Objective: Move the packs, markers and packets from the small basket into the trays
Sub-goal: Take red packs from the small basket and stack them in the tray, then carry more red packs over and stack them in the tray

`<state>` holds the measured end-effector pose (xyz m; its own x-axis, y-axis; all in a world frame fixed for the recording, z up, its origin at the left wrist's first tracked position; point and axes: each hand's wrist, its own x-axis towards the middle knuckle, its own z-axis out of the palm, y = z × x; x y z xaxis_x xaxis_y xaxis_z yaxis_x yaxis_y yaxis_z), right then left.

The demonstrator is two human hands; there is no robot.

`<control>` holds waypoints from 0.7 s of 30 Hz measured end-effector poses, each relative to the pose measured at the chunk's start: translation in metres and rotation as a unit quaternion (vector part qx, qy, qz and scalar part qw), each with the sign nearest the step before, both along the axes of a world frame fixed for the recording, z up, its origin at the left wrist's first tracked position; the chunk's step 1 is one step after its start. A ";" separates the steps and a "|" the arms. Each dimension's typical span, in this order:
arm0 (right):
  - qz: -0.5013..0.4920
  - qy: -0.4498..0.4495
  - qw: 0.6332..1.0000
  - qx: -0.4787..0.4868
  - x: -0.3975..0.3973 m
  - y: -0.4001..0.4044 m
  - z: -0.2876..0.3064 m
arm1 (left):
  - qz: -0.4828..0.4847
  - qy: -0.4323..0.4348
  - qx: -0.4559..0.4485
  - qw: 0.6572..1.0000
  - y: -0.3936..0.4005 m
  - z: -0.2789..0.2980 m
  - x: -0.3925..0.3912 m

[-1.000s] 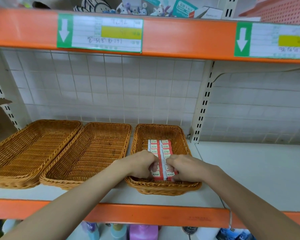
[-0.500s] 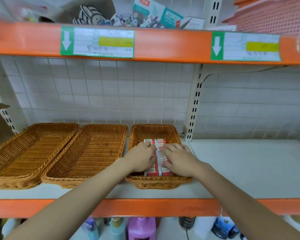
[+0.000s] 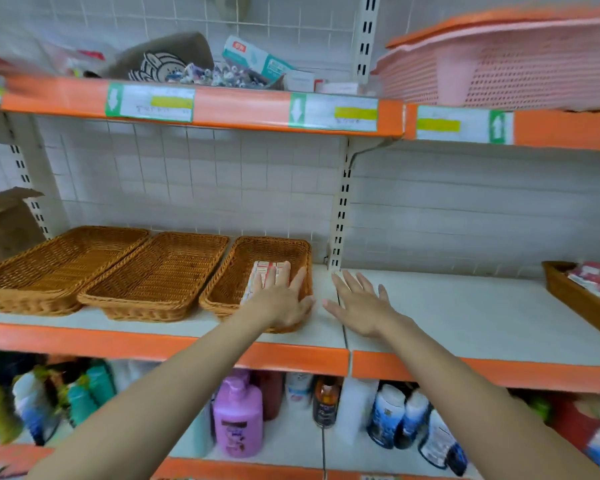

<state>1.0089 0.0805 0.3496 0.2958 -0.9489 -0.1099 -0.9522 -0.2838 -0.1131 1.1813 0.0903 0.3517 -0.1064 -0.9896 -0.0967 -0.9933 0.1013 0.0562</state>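
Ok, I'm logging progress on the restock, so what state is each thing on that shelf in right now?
Left hand: open, fingers resting on the packs.
Right hand: open, over the bare shelf, holding nothing.
Packs: lying in the right wicker tray.
Right wicker tray: partly filled.
Middle wicker tray: empty.
Left wicker tray: empty.

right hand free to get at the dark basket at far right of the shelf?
Probably yes. The right hand is open, holding nothing, over bare shelf; nothing stands between it and the dark basket, which is partly out of frame.
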 end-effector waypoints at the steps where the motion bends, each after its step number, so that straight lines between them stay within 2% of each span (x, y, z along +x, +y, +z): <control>1: -0.002 0.000 1.000 -0.004 -0.010 0.006 -0.001 | -0.002 -0.001 -0.004 1.000 0.007 0.000 -0.010; 10: -0.040 -0.001 0.999 0.007 -0.107 0.044 -0.020 | -0.047 -0.023 -0.032 0.998 0.029 -0.015 -0.115; 21: -0.135 0.015 0.991 -0.006 -0.233 0.017 -0.018 | -0.143 -0.012 -0.012 0.990 -0.038 -0.015 -0.245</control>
<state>0.7758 0.0978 0.3318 0.0288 -0.9943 -0.1022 -0.9964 -0.0204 -0.0818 0.9358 0.0528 0.3365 -0.3807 -0.9214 -0.0783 -0.9247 0.3797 0.0277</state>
